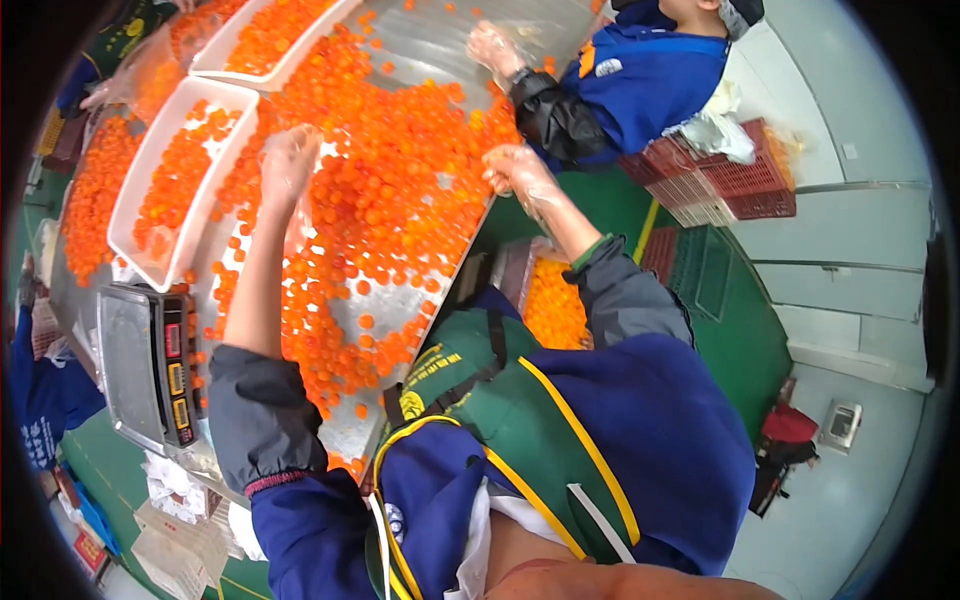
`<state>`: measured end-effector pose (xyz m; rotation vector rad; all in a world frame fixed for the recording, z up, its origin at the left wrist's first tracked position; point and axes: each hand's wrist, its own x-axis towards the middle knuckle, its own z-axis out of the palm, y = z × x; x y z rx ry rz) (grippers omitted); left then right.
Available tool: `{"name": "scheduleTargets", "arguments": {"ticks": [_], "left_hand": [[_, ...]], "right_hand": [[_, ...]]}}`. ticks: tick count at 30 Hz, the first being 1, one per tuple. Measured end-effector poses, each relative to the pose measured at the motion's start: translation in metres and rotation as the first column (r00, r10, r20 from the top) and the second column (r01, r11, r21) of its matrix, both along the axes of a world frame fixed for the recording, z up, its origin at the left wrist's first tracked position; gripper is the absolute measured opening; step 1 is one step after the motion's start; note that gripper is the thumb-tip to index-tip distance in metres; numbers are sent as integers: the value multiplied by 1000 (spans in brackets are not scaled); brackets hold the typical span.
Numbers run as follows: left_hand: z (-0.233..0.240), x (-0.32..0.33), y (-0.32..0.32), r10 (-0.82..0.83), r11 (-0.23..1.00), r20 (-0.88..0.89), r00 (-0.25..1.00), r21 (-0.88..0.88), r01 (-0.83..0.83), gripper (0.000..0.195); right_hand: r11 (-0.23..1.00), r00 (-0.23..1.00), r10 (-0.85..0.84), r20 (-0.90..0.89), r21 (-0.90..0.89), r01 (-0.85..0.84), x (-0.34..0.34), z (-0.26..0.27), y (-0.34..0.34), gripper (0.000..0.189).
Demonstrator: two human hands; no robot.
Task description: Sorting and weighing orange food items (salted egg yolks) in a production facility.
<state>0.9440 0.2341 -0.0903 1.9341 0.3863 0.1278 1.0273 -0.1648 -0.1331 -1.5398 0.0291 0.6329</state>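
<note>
Round orange balls that look like salted egg yolks [405,142] lie in a thick spread over a stainless steel table [360,306]. My left hand [289,161], in a clear plastic glove, is raised above them beside a white plastic tray [247,105]. Its fingers are curled inward; whether anything is in them cannot be seen. My right hand [517,172], gloved likewise, hovers over the yolks by the table's near right edge. Its fingers are bent, and their grip is unclear. Yolks partly fill the white tray.
A second white tray [281,71] of yolks stands farther back. A digital scale [139,367] sits at the left. Across the right corner, a co-worker's gloved hand [495,49] is over the table. Below the edge is a crate of yellow-orange pieces [555,304]; stacked baskets [720,176] stand right.
</note>
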Motion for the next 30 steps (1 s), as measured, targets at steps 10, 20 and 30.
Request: {"name": "scheduleTargets", "arguments": {"ticks": [10, 20, 30], "left_hand": [[-62, -70, -140, -290, 522, -169, 942, 798, 303, 57], [-48, -90, -111, -118, 570, -322, 939, 752, 330, 71], [-20, -181, -54, 112, 874, 272, 956, 431, -225, 44]], "right_hand": [[550, 441, 786, 434, -815, -179, -5, -31, 53, 15], [276, 340, 902, 267, -961, 24, -36, -36, 86, 17], [914, 894, 351, 278, -308, -263, -5, -68, 58, 7]]}}
